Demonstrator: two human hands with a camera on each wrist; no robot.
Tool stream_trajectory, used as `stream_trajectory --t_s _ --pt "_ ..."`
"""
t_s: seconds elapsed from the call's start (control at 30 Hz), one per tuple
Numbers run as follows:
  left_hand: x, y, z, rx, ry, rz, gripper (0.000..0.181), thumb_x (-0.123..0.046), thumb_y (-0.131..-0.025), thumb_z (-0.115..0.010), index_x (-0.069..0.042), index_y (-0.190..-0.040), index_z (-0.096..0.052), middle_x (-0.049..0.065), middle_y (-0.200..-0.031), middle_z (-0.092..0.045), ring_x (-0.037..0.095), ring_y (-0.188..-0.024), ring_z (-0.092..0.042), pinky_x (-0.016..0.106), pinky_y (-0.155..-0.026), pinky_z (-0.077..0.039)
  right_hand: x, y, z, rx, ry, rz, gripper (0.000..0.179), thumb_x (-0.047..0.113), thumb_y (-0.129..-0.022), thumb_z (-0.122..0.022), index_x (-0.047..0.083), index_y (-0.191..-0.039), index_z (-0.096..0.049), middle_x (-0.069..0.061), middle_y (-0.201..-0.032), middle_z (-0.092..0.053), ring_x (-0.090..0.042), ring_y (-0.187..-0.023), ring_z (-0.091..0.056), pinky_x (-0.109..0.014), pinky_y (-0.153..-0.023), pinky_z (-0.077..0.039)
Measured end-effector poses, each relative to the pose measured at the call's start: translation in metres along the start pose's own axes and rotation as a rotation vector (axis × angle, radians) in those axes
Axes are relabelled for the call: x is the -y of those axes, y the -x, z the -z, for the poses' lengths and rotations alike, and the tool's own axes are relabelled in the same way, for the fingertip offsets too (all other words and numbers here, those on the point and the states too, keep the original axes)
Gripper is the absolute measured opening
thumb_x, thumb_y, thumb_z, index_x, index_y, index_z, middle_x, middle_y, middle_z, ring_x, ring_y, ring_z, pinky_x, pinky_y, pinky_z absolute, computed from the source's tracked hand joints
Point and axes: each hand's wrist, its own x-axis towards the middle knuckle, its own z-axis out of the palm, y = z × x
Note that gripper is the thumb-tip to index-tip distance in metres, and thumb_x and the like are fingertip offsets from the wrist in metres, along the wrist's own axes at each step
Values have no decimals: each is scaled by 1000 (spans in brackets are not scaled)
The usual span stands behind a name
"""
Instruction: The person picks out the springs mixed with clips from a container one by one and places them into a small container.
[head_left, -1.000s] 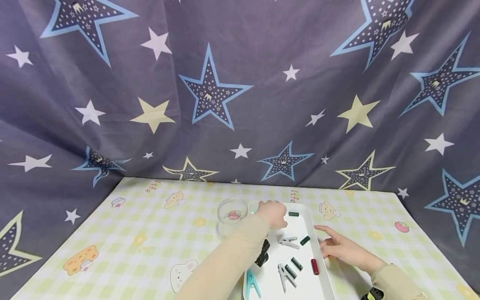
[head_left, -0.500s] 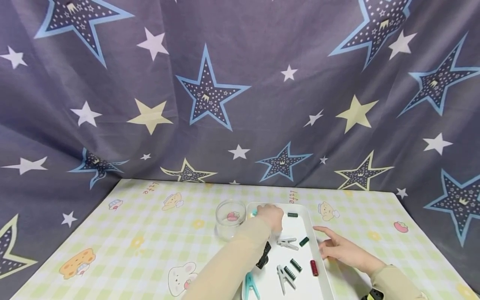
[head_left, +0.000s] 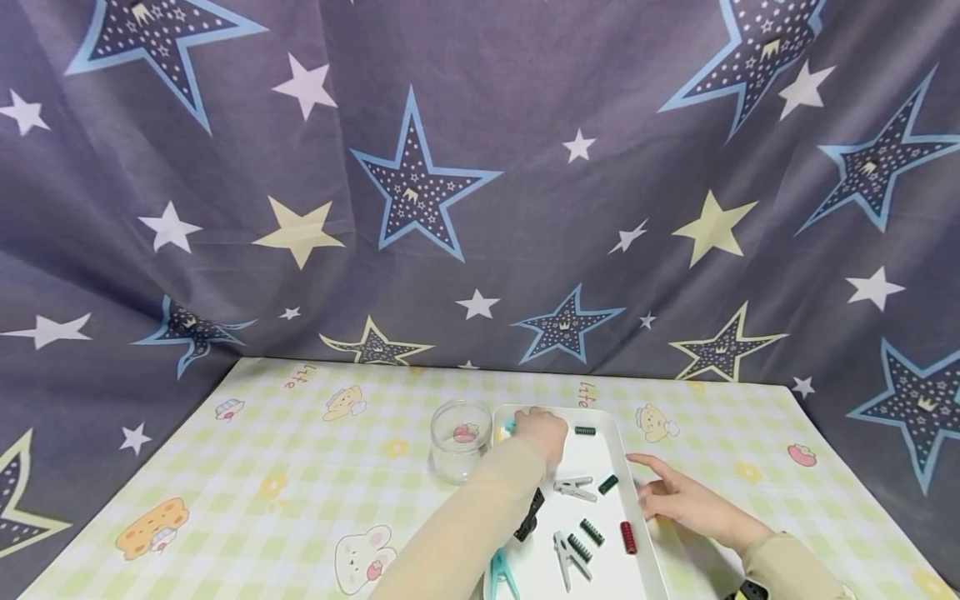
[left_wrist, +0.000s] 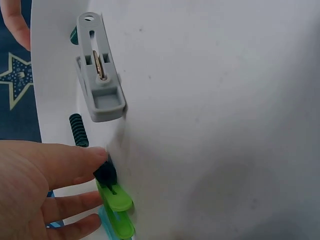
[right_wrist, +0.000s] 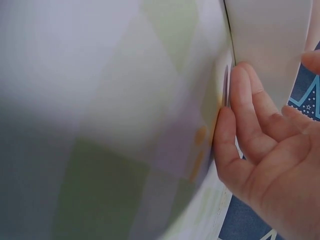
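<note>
My left hand point(head_left: 543, 435) reaches into the far part of a white tray point(head_left: 654, 560), knuckles up. In the left wrist view, its thumb and fingers pinch a small dark spring point(left_wrist: 105, 173), mostly hidden by the thumb. A green clothespin point(left_wrist: 118, 204) lies right below that spring, and another dark green spring point(left_wrist: 78, 129) lies above the thumb. A grey clothespin point(left_wrist: 101, 75) is farther up. Outside the tray, my right hand point(head_left: 686, 498) has its fingers loosely extended, fingertips against the tray's right wall.
A clear round container point(head_left: 459, 458) stands left of the tray. Inside the tray are also a red spring point(head_left: 628, 537), several dark green springs point(head_left: 592, 531), a second grey clothespin point(head_left: 570, 557) and a teal clothespin point(head_left: 501, 575). A starry curtain point(head_left: 525, 208) hangs behind the table.
My left hand has shifted slightly left and down, exposing teal and yellow pieces at the tray's far left corner. My right hand stays at the tray's side.
</note>
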Motion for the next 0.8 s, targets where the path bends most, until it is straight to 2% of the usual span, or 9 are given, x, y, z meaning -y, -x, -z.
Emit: stream_trajectory --t_s 0.57,0.8 --pt "-2 10 10 -11 5 11 21 -25 -90 -60 -13 -103 -70 6 -104 -67 22 -101 -57 45 -95 -45 -1 0 1 11 -3 9 74 8 -86 -52 -9 -144 -9 -9 -98 -64 -15 -84 -63 -22 -77 -48" --pt "-2 3 3 -11 11 23 19 -25 -88 -61 -14 -100 -71 6 -102 -67 21 -98 -56 44 -92 -45 1 0 0 -7 21 0 75 9 -85 -53 -9 -144 -10 -8 -96 -63 -14 -83 -62 -22 -75 -48"
